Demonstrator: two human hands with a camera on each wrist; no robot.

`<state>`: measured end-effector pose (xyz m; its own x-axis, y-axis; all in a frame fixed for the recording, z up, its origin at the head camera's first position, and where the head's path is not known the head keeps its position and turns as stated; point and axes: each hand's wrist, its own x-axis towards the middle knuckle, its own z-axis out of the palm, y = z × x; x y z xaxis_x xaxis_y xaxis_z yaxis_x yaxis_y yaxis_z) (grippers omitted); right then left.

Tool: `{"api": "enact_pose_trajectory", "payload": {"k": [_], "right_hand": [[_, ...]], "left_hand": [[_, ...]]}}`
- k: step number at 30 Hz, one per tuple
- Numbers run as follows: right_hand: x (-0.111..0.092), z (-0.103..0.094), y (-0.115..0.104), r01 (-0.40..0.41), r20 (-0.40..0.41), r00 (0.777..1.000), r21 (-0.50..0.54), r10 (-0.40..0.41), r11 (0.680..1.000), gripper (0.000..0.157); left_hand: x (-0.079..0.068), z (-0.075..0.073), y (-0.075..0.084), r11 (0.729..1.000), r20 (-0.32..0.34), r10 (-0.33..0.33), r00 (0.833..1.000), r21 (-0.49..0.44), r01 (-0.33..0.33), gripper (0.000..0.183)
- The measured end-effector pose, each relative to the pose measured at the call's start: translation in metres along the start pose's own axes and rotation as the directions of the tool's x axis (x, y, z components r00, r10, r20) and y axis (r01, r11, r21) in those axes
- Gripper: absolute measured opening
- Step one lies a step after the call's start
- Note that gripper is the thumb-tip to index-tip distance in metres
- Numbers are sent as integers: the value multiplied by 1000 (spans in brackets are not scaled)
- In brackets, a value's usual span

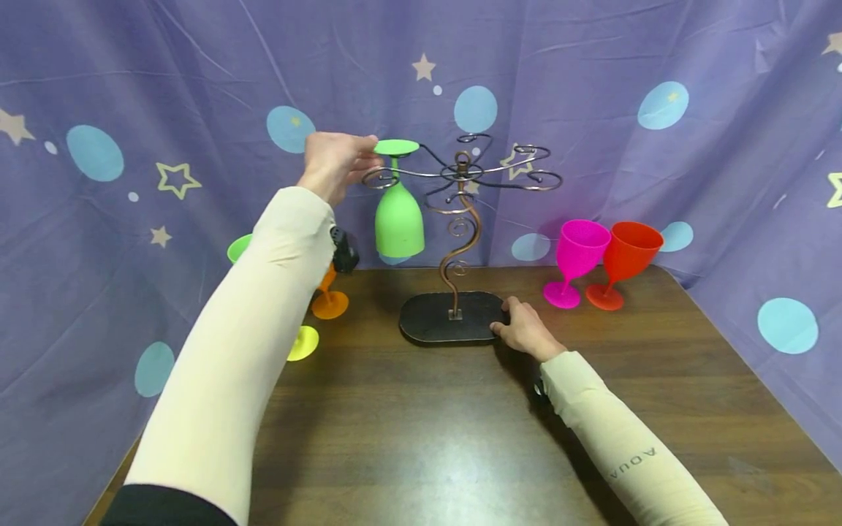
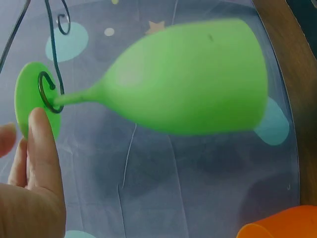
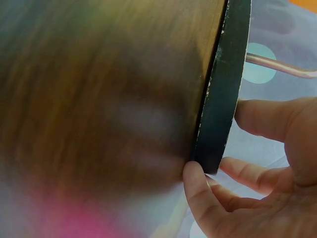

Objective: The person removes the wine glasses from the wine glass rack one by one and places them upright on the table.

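A green plastic goblet (image 1: pixel 399 219) hangs upside down from a curled hook of the metal wine glass rack (image 1: pixel 463 169), its stem inside the loop and its foot above. My left hand (image 1: pixel 335 162) is at the rim of that foot, fingers straight. In the left wrist view, the fingertips touch the foot (image 2: pixel 28 89) and the thumb stands a little off it. My right hand (image 1: pixel 526 330) grips the right end of the rack's black base (image 1: pixel 427 321), thumb and fingers on either side of its edge (image 3: pixel 223 84).
A pink goblet (image 1: pixel 582 245) and a red goblet (image 1: pixel 631 252) stand upright at the right rear. Left of the rack are an orange goblet (image 1: pixel 330 303), a yellow foot (image 1: pixel 304 343) and another green goblet (image 1: pixel 238 247), partly behind my left arm. A patterned curtain (image 1: pixel 217 88) closes off the back.
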<state>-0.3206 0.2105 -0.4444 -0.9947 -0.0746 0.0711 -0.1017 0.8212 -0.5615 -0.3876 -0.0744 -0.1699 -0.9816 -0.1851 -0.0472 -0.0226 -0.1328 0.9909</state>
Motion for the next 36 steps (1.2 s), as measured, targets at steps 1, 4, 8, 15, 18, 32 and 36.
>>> {"api": "enact_pose_trajectory", "payload": {"k": [1, 4, 8, 15, 18, 32, 36], "right_hand": [[0, 0, 0, -4, 4, 1000, 0, 4, 1000, 48], [-1, 0, 1, -18, 10, 1000, 4, 18, 1000, 49], [-1, -1, 2, -24, 6, 1000, 4, 24, 1000, 49], [-2, -1, 1, -29, 8, 1000, 1, 29, 1000, 49], [-1, -1, 1, -26, 7, 1000, 0, 26, 1000, 49], [-2, 0, -2, -19, 21, 1000, -7, 19, 1000, 49], [-1, 0, -3, -16, 21, 1000, -3, 16, 1000, 49]], "left_hand": [[0, 0, 0, 1000, -9, -5, 1000, 4, 5, 12], [-2, 0, 2, 999, -27, -49, 998, -20, 48, 15], [-6, -2, 7, 993, -25, -112, 993, -45, 111, 25], [-10, -5, 20, 974, 19, -196, 980, -113, 197, 51], [-10, -6, 24, 971, 24, -207, 978, -122, 208, 53], [-10, 4, 39, 976, -17, -192, 981, -106, 189, 48], [-12, 10, 40, 978, 6, -182, 983, -99, 182, 42]]}}
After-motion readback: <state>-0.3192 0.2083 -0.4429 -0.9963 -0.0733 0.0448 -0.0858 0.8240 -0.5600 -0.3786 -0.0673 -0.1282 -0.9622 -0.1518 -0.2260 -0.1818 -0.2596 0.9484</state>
